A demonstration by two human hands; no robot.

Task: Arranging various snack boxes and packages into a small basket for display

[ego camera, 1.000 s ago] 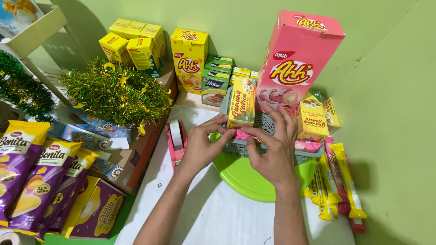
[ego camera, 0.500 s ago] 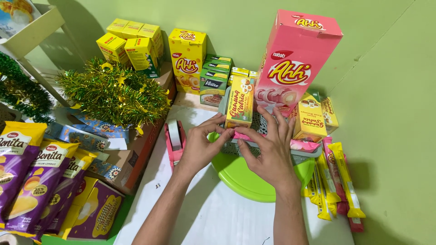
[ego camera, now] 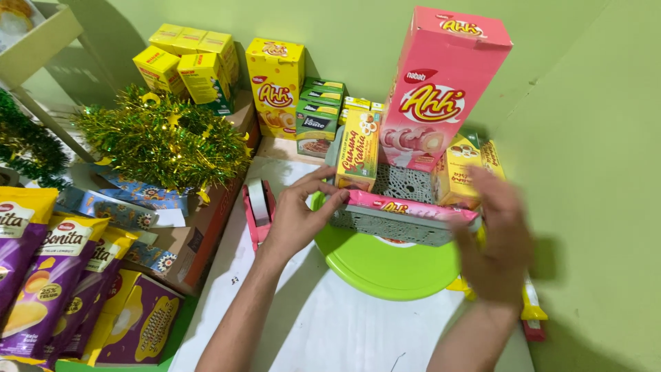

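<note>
A grey lattice basket (ego camera: 396, 224) sits on a lime green round plate (ego camera: 385, 265). In it stand a tall pink snack box (ego camera: 441, 89), a slim yellow box (ego camera: 359, 148) and a yellow pack (ego camera: 458, 179). A long pink packet (ego camera: 406, 207) lies along the basket's front rim. My left hand (ego camera: 299, 217) presses its fingertips on the left end of that pink packet and the basket's corner. My right hand (ego camera: 499, 238) is blurred, fingers spread, hovering just right of the basket and holding nothing.
A pink tape dispenser (ego camera: 258, 207) lies left of my left hand. Gold-green tinsel (ego camera: 162, 138) rests on a cardboard box. Yellow boxes (ego camera: 275, 86) and green packs (ego camera: 317, 117) line the green wall. Purple snack bags (ego camera: 55, 275) lie at the left. Yellow packets show behind my right hand.
My right hand has pulled away from the basket to the right and opened. The long pink packet now lies along the basket's front rim, with my left hand still on it.
</note>
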